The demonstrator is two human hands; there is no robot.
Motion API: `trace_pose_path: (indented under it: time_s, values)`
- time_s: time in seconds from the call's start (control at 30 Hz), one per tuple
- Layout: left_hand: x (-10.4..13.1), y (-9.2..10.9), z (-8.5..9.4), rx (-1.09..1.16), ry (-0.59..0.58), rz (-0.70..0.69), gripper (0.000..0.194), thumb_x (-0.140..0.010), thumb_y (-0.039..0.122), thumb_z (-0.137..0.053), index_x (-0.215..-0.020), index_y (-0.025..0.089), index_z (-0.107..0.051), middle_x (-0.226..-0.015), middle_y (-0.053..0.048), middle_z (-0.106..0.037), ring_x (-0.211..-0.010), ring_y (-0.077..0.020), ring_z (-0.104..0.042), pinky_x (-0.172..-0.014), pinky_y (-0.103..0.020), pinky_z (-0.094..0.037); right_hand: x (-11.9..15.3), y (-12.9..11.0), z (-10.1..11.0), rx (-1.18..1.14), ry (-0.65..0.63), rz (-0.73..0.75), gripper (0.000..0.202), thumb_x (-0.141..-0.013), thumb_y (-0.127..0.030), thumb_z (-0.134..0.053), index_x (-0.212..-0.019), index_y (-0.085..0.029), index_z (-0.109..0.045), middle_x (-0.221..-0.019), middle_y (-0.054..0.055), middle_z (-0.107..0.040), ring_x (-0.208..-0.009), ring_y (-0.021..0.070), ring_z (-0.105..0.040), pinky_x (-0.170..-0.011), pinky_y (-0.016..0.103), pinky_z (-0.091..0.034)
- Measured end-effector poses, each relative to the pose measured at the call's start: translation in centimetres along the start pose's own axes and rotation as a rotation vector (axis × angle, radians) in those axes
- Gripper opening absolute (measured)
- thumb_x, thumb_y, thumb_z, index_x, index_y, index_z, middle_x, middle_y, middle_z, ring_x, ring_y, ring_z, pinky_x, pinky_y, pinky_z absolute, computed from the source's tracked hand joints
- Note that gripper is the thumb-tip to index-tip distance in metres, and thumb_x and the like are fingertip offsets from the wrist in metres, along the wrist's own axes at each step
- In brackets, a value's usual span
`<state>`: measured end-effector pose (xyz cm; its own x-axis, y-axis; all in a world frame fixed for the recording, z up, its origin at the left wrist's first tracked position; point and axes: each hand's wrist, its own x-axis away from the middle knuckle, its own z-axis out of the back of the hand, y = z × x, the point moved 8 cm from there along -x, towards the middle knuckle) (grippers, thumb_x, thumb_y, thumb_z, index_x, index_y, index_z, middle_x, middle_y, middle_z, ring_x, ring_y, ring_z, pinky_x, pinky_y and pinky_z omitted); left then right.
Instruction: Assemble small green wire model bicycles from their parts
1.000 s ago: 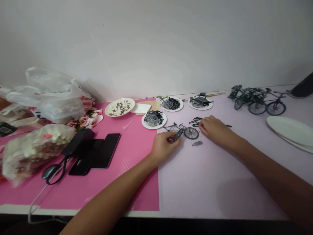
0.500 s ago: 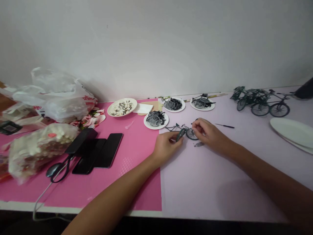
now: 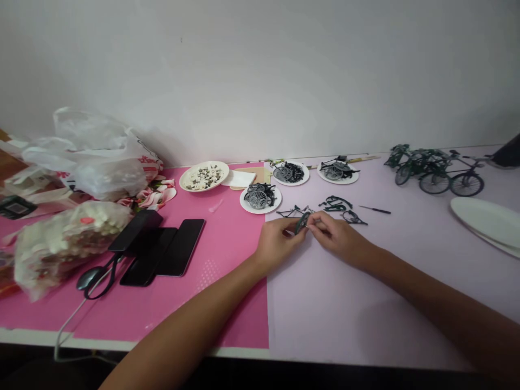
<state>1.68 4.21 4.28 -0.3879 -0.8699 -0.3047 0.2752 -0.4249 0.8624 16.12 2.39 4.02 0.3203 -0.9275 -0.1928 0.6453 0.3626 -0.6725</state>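
My left hand (image 3: 278,241) is closed, its thumb and fingers gripping a small model bicycle wheel (image 3: 301,222) on edge above the lilac tabletop. Right beside the wheel, my right hand (image 3: 331,234) is pinched, fingertips up against it; anything between them is too small to make out. Just behind my left hand lies a dark model bicycle frame (image 3: 290,211), partly covered. Beyond my right hand are dark green bicycle parts (image 3: 337,203) and a thin black part (image 3: 355,218). Farther right is a small screwdriver (image 3: 376,209).
Plates of dark wheels and parts stand behind: one nearer plate (image 3: 245,205), two farther back. A bowl (image 3: 224,172) holds small pieces. Several model bicycles (image 3: 436,170) stand at right, near white oval plates (image 3: 483,214). Phones (image 3: 182,246) and plastic bags (image 3: 109,162) occupy the left.
My right hand has moved left to the wheel in my left hand, uncovering the green and black parts behind it. My left hand has stayed almost where it was.
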Motion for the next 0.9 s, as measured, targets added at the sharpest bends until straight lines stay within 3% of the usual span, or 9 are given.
trace_pose_path:
  time_s: [0.5, 0.9]
  values:
    - [0.1, 0.0, 0.1, 0.017, 0.03, -0.005, 0.024, -0.09, 0.027, -0.07, -0.109, 0.019, -0.083, -0.085, -0.002, -0.082, -0.076, -0.0152, -0.073, -0.069, -0.022, -0.053, 0.0, 0.2, 0.5, 0.038, 0.077, 0.067, 0.015, -0.102, -0.038, -0.05, -0.104, -0.025, -0.056, -0.07, -0.003, -0.067, -0.054, 0.0164, -0.057, -0.054, 0.026, -0.04]
    - [0.1, -0.3, 0.0, 0.144, 0.042, 0.0, 0.025, -0.086, 0.017, -0.073, -0.108, 0.017, -0.084, -0.086, -0.002, -0.082, -0.077, -0.0151, -0.073, -0.072, -0.021, -0.055, 1.1, -2.1, 2.1, 0.22, 0.343, 0.466, 0.013, -0.1, -0.023, -0.062, -0.1, -0.018, -0.073, -0.06, -0.005, -0.058, -0.049, 0.0093, -0.053, -0.052, 0.021, -0.043]
